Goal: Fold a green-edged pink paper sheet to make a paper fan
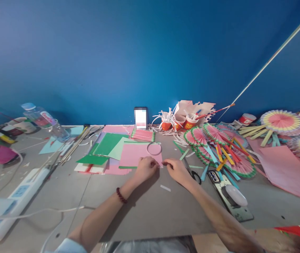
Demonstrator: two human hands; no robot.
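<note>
My left hand is curled closed at the near edge of a pink paper sheet, fingertips pinched on the sheet's edge. My right hand is also pinched closed, its fingertips meeting the left hand's at the sheet's near right corner; what it pinches is too small to name. A tape ring lies on the pink sheet just beyond my hands. Scissors lie right beside my right hand. A small white paper strip rests on the grey table below my hands.
Green paper sheets and a pleated pink strip lie left of centre. Folded paper fans pile up at right, with a large pink sheet. Paper cups, an upright phone, a bottle, a power strip, another phone.
</note>
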